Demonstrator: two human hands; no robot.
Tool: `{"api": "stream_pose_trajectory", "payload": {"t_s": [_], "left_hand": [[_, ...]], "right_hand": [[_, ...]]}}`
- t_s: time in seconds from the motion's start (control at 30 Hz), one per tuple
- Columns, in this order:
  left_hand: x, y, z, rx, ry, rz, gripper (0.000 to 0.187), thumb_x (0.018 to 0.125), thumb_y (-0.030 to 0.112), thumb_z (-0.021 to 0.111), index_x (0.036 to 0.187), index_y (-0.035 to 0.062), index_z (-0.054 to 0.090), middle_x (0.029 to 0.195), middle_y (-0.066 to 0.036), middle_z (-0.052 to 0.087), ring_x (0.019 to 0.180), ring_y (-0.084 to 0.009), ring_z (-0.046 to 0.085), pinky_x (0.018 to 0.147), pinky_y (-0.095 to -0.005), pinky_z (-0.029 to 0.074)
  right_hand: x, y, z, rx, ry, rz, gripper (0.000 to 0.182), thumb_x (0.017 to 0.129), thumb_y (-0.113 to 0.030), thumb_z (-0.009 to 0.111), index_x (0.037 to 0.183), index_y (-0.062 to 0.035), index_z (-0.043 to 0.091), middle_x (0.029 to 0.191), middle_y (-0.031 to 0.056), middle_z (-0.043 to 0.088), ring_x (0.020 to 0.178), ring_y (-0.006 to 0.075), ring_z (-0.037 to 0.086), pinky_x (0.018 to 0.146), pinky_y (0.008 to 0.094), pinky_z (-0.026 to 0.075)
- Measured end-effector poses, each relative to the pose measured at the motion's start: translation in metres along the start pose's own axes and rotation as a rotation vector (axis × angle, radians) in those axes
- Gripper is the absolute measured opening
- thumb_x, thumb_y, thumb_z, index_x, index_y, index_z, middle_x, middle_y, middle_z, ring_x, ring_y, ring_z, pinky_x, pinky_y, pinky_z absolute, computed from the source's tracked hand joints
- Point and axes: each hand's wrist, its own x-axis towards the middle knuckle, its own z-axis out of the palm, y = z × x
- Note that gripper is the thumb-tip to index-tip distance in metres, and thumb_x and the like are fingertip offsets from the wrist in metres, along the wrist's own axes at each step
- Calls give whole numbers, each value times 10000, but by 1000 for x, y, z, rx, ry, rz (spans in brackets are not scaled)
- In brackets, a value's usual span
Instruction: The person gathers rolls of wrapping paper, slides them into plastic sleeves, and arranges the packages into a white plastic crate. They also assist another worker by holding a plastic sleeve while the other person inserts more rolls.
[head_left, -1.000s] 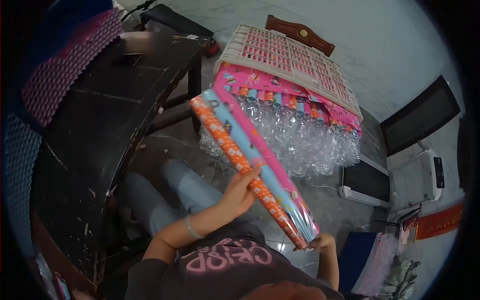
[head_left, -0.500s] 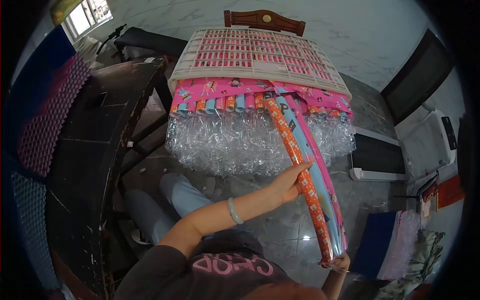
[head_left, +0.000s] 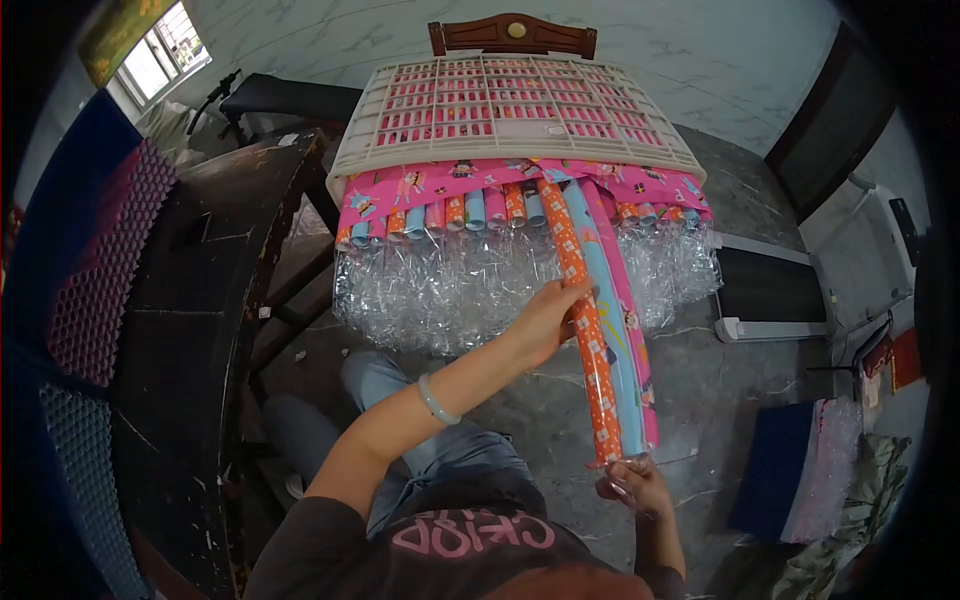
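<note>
We're watching left hand (head_left: 548, 322) gripping patterned-roll bundle (head_left: 617, 345) mid-length | right hand (head_left: 643, 488), fingers pinching clear film (head_left: 626, 476) at bundle's near end | bundle extending past left fingers toward stacked rolls (head_left: 475, 210)

held rolls (head_left: 612, 340): 3, centre (orange 1, blue 1, pink 1) | hands (head_left: 553, 318): 2, centre and lower right of centre | stacked rolls (head_left: 475, 210): over ten, total hidden, upper centre | lattice crate (head_left: 500, 151): 1, upper centre | bangle (head_left: 434, 400): 1, lower centre | window (head_left: 165, 52): 1, upper left
</note>
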Motion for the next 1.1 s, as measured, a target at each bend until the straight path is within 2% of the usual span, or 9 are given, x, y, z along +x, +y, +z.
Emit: {"api": "stream_pose_trajectory", "payload": {"t_s": [0.1,0.23,0.37,0.47,0.67,0.83,0.93,1.0,1.1], "left_hand": [[-8,2,-12,212,21,266,362,924,239,517,1236,66,461,1051,-28,572,992,-124,553,832,-298,476],[17,11,-17,555,-57,519,490,925,160,502,1374,84,322,1055,-43,569,953,-101,543,781,-274,478],[41,38,-10,669,136,498,428,929,195,491,1311,32,390,999,-63,590,844,-118,570,732,-276,481],[75,45,-29,1211,368,840,397,911,245,501,1216,-7,466,978,-138,602,824,-189,587,752,-318,459],[58,57,-15,1143,225,567,400,910,242,496,1211,-18,466,987,-179,592,869,-247,585,795,-338,446],[36,39,-7,1234,297,689,374,908,215,499,1203,-12,466,928,-147,611,835,-221,588,779,-326,452],[61,57,-10,1130,185,624,271,908,199,493,1061,-23,517,894,-159,610,815,-228,594,735,-331,454],[75,76,-5,1146,289,438,255,914,205,476,1009,-23,539,877,-167,608,801,-225,594,715,-340,456],[94,82,-8,1515,437,737,294,907,258,487,990,-14,560,817,-178,581,772,-283,580,707,-403,464]], "right_hand": [[38,9,-15,-44,-180,-40,230,894,-226,576,898,-6,643,873,103,643,546,67,457,571,269,463],[88,-38,7,-41,-175,-122,268,900,-248,572,992,-3,627,671,30,567,498,38,390,529,249,415],[130,-72,14,-100,-205,-202,353,901,-270,560,1022,58,604,489,-14,430,404,46,324,477,228,326],[147,-92,18,-112,-332,-238,377,922,-266,525,1118,53,575,458,-44,371,392,39,300,466,223,309],[139,-84,22,-242,-279,-222,398,931,-276,508,1150,52,563,475,-65,345,402,36,289,466,224,294],[109,-73,29,-257,-233,-191,407,932,-275,505,1139,72,562,493,-67,361,411,33,289,462,217,288],[137,-85,20,-155,-316,-269,411,930,-278,508,1125,80,563,491,-72,359,403,27,281,456,217,282],[161,-103,19,-184,-303,-268,416,925,-280,517,1129,80,558,484,-79,345,391,26,268,453,216,277],[187,-117,16,-129,-336,-293,409,919,-282,528,1145,57,557,484,-86,321,392,28,269,459,209,279]]}}
